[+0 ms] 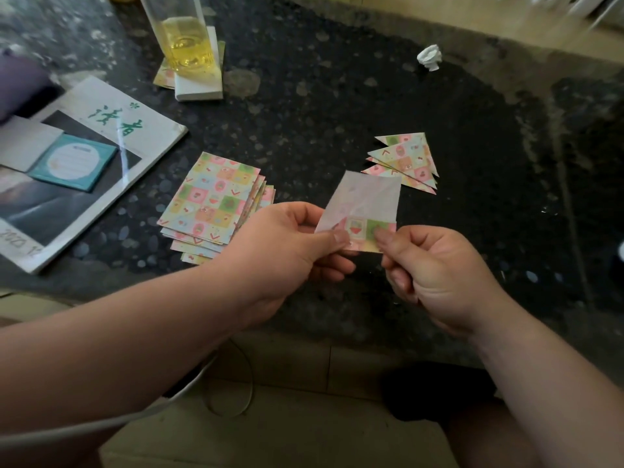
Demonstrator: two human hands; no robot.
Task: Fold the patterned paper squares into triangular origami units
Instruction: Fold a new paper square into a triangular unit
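**A:** How far along were you at that point?

**B:** Not very far, going by how things lay on the desk [337, 96]. The biggest pile was the stack of patterned squares [212, 201], fanned out flat to my left and not yet folded. I'd say that was most of the work left to do. Beyond my right side sat the smaller pile of finished triangular units [405, 160], overlapped with their points to the left. There were four or five, but the overlap made it hard to count them.

**A:** And the one you were working on?

**B:** A single sheet [364, 201] was up off the desk, between the two piles and in front of the triangles. Its pale back faced me. A patterned strip showed along the bottom, so the lower edge seemed to be turned up. It was an early fold and nowhere near a triangle yet.

**A:** How were your hands set?

**B:** Both forearms came in from below and met at the sheet's lower edge. My left grip [283, 251] pinched the bottom-left corner and my right grip [435, 278] pinched the bottom-right. Both were closed on the paper. The thumbs [337, 238] lay on top of the strip and the other fingers were curled underneath.
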